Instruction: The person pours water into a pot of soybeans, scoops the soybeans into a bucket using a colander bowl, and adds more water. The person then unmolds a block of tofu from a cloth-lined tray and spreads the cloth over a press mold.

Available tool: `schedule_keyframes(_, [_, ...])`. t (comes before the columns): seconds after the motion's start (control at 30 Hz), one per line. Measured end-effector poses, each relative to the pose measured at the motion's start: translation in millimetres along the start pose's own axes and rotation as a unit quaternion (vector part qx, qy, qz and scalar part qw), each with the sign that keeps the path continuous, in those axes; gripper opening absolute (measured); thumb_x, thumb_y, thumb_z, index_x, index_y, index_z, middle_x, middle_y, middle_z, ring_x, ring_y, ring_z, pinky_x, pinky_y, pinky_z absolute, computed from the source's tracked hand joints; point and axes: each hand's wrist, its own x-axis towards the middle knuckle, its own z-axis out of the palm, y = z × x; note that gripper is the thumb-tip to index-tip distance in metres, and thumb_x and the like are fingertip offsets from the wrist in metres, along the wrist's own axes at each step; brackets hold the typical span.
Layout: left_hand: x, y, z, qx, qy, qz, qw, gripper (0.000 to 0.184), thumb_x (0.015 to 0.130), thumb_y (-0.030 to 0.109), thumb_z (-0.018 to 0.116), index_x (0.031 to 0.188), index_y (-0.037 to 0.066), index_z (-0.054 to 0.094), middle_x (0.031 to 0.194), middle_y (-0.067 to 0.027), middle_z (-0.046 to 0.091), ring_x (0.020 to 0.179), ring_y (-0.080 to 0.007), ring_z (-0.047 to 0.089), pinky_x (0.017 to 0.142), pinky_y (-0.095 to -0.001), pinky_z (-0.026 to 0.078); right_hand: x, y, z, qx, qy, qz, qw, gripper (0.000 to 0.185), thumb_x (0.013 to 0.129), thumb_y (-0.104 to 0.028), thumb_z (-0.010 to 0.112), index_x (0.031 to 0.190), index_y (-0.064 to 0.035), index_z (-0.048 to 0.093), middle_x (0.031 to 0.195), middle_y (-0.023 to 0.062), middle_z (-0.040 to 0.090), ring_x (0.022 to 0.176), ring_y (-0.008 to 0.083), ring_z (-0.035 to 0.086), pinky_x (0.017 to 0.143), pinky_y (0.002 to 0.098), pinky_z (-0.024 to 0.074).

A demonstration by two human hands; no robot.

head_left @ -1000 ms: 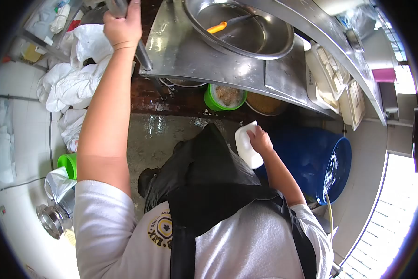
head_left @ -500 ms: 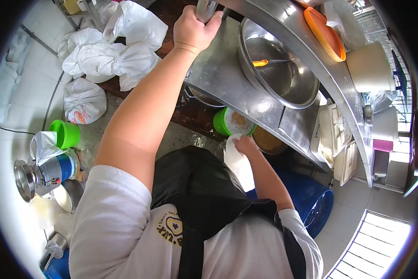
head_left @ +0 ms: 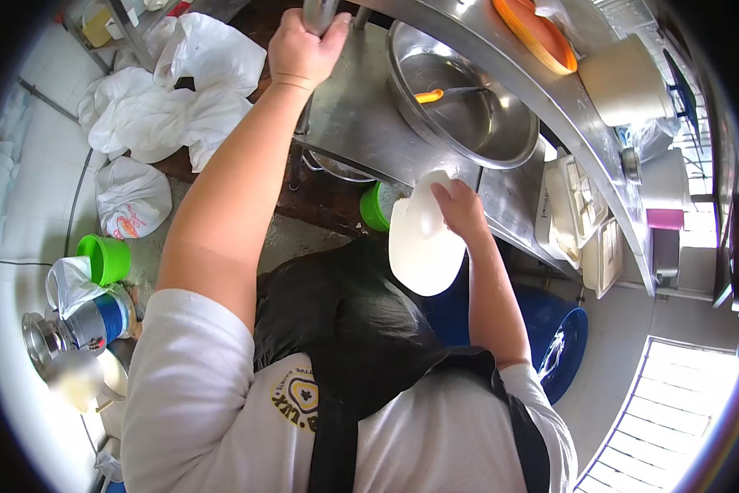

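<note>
My left hand is closed around an upright metal post at the far edge of the steel table. Raised in my right hand is a white plastic scoop, gripped by its upper end; I cannot see what it contains. Partly hidden behind the scoop, a green bucket stands below the table edge. On the table, a large steel bowl holds a utensil with an orange handle.
White sacks lie at the left, with a second green bucket nearer me. A blue barrel stands below the table at right. Lidded containers sit at the table's right end. An overhead shelf carries orange lids.
My right hand has lifted the scoop up from beside the green bucket to near the table edge. My left hand keeps its grip on the post. The whole view has shifted slightly.
</note>
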Motion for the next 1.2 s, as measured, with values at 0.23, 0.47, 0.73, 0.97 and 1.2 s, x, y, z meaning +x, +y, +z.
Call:
schedule_keyframes(0.23, [-1.6,-14.4,8.9,0.036,0.008,0.015,0.999,0.062,0.082,0.058,0.081,0.091,-0.001,0.062,0.083,-0.0233,0.072,0.08,-0.0448,0.071,0.073,-0.0495,0.057,-145.3,112.6,-40.4,0.231,0.281,0.084,0.928,0.034,0.095,-0.027,0.073,0.115,-0.001,0.066,0.091,0.0122,0.07,0.074,0.0134,0.064,0.07,0.0311,0.0546])
schedule_keyframes(0.47, [2.5,-5.2,10.5,-0.056,-0.006,0.078,0.995,0.042,0.091,0.04,0.078,0.104,0.0,0.074,0.104,-0.0157,0.077,0.094,-0.0328,0.073,0.086,-0.0433,0.054,-299.6,262.1,-159.1,-0.082,0.513,0.279,0.807,0.051,0.098,-0.045,0.066,0.129,-0.0042,0.063,0.119,0.0216,0.07,0.109,0.0415,0.068,0.095,0.0478,0.0526])
schedule_keyframes(0.73, [4.7,-9.1,11.4,0.035,-0.038,-0.069,0.996,0.051,0.09,0.042,0.077,0.1,-0.007,0.073,0.093,-0.0199,0.076,0.088,-0.0297,0.073,0.086,-0.0427,0.054,-358.1,594.5,-84.8,-0.281,0.249,0.44,0.816,0.05,0.088,-0.018,0.073,0.137,-0.0138,0.063,0.151,0.0264,0.051,0.14,0.0441,0.049,0.117,0.0515,0.039])
schedule_keyframes(0.97, [8.4,6.6,-5.1,0.024,-0.145,-0.198,0.969,0.044,0.091,0.041,0.076,0.109,0.001,0.077,0.087,-0.01,0.076,0.078,-0.0186,0.07,0.077,-0.0362,0.054,-345.2,635.8,-81.7,-0.296,-0.006,0.496,0.816,0.046,0.091,-0.029,0.068,0.135,-0.0194,0.066,0.159,0.0175,0.045,0.141,0.0401,0.051,0.113,0.0653,0.0383])
schedule_keyframes(1.2, [6.7,17.2,-6.6,-0.009,-0.148,-0.327,0.933,0.046,0.09,0.047,0.077,0.116,0.009,0.074,0.096,-0.0056,0.075,0.081,-0.0136,0.069,0.07,-0.0313,0.048,-326.2,652.8,-71.6,-0.176,0.066,0.396,0.899,0.033,0.09,-0.025,0.068,0.121,-0.0166,0.075,0.122,0.0197,0.072,0.117,0.0371,0.068,0.1,0.0473,0.0532])
